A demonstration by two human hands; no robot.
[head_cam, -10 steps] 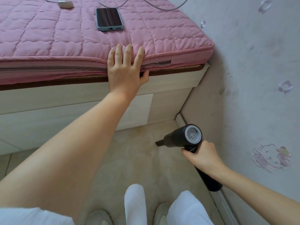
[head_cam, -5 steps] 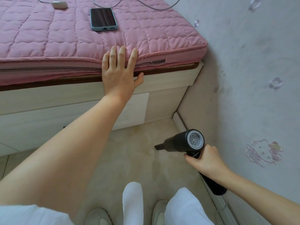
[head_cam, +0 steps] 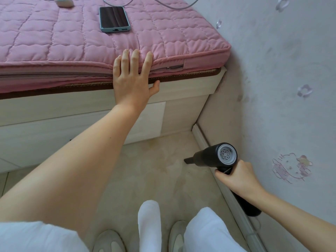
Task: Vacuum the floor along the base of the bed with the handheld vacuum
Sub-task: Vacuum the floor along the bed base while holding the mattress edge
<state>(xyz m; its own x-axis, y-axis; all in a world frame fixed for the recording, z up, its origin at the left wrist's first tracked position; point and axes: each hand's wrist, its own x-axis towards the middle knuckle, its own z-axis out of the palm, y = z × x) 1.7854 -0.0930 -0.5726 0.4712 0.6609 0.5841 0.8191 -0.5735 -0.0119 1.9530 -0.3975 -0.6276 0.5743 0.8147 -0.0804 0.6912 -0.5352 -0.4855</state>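
Beige floor (head_cam: 154, 179) beside bed base (head_cam: 72, 128): I judge the handheld vacuum (head_cam: 214, 156) light and rigid (right hand (head_cam: 236, 179) wraps its handle; left hand (head_cam: 132, 82) spread on mattress (head_cam: 91, 48)).

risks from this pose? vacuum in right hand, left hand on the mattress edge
1. The handheld vacuum nozzle points at open floor, apart from the bed base; the strip along the base may get missed.
2. The right hand holds the vacuum close to the wall and baseboard; a swing could knock them.
3. The left hand leans on the pink mattress edge; shifting it could jostle the phone.
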